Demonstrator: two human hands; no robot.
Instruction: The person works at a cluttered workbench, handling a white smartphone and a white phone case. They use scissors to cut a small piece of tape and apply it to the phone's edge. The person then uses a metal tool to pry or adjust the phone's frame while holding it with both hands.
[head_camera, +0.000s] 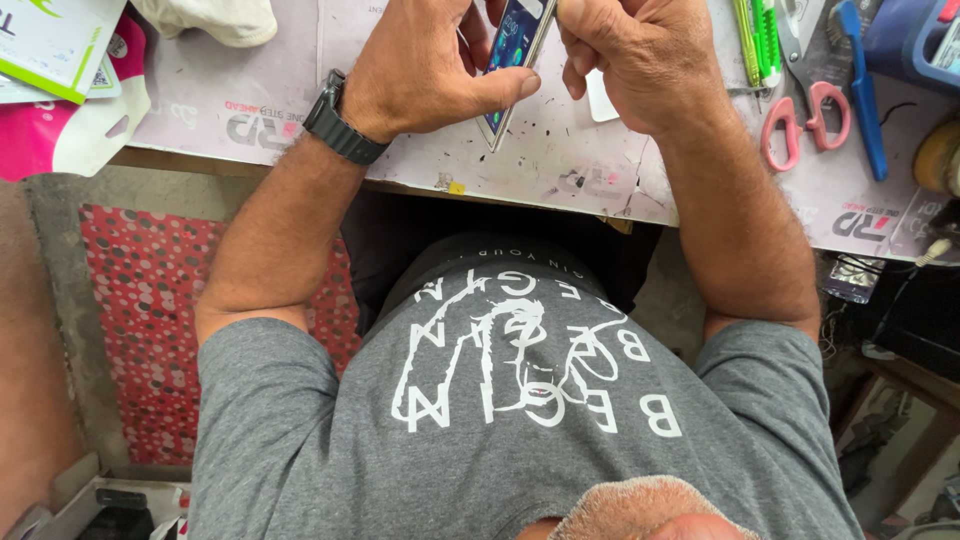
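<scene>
My left hand (430, 70) grips a smartphone (512, 50) by its edge, thumb pressed along the lower side. The phone is tilted on edge above the work mat (560, 150), its lit blue screen partly showing. My right hand (630, 55) is closed over the phone's upper right part, fingers curled; whether it holds a small tool I cannot tell. A dark watch (340, 125) is on my left wrist.
Pink-handled scissors (805, 115), a blue-handled brush (862, 90) and green tools (760, 35) lie on the mat at right. Pink and white packets (70, 90) sit at left, a white cloth (215, 20) at top. A red dotted rug (150, 300) covers the floor below.
</scene>
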